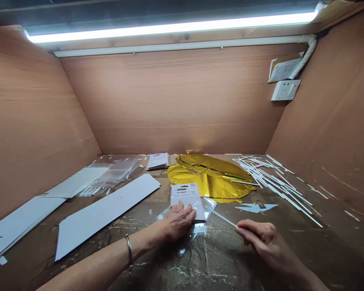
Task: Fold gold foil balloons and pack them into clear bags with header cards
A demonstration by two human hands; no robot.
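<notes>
White stick (226,219) pinched in my right hand (259,236) lies just right of the printed packet (186,195), its long axis slanting forward-left toward the packet's edge, while my left hand (178,221), fingers slightly spread, rests on the packet, clear film (210,205) beside it, contents hidden.

Under the left fingers (180,205), a white packet (186,193) is printed in black; gold foil (204,184) is seen beyond, a white stick (223,218) in the right fingers (249,231).
</notes>
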